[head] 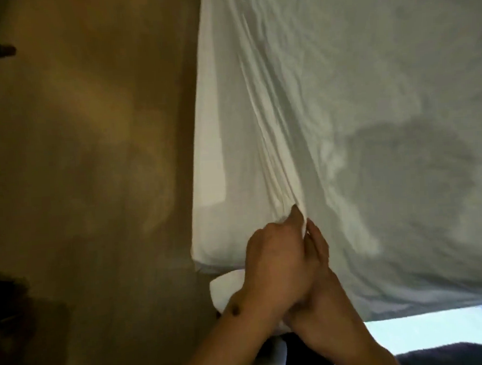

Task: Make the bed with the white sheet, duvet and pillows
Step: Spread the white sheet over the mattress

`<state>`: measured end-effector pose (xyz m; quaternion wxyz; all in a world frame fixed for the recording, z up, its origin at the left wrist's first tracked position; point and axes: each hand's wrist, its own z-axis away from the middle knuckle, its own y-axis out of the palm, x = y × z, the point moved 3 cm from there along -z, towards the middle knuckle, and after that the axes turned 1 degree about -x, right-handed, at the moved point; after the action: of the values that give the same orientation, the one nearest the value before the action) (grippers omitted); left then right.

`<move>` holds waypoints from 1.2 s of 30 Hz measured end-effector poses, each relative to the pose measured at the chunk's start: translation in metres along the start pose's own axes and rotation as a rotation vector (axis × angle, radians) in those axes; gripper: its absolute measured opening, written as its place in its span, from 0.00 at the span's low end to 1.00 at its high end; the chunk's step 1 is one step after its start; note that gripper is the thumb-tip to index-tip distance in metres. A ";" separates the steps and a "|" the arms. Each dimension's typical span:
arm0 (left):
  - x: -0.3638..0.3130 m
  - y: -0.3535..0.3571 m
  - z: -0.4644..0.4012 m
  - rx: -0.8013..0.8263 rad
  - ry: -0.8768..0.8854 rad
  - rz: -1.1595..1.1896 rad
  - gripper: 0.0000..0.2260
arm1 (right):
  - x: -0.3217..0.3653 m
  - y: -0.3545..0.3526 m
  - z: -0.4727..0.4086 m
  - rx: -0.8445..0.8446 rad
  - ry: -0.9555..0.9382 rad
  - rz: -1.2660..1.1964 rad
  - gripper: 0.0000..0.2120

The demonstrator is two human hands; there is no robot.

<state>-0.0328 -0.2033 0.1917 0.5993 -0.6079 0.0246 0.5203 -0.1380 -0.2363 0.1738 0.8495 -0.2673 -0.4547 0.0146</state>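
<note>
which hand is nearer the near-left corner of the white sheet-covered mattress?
Left. The left hand sits just right of the corner of the white sheet-covered mattress, fingertips pinching a fold of sheet. The right hand lies behind it, farther right, touching the same fold.

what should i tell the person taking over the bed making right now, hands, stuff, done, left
Left hand and right hand: pressed together at the near left corner of the bed, both pinching a fold of the white sheet.
Sheet: spread over the mattress, creases running up from the pinch, left edge hanging beside the brown floor.
Done: sheet laid out.
Left: tuck this corner, smooth the wrinkles, then duvet and pillows, neither in view.
</note>
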 end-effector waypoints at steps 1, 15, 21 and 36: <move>-0.030 0.005 -0.001 0.052 0.047 -0.059 0.25 | -0.002 -0.018 0.009 -0.116 0.028 -0.003 0.38; -0.274 0.040 -0.063 -0.075 0.601 -0.483 0.35 | -0.063 -0.304 0.146 -0.622 0.119 -0.373 0.05; -0.342 0.087 -0.156 0.197 0.627 -0.790 0.42 | -0.131 -0.379 0.228 -0.765 0.244 -0.515 0.06; -0.571 0.255 -0.186 0.332 0.976 -0.421 0.13 | -0.249 -0.465 0.320 -1.029 0.653 -0.585 0.02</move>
<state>-0.3484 -0.7541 0.3422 0.6973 -0.6674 0.2590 0.0364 -0.6352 -0.5604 0.3433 0.6769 -0.4943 -0.1773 -0.5158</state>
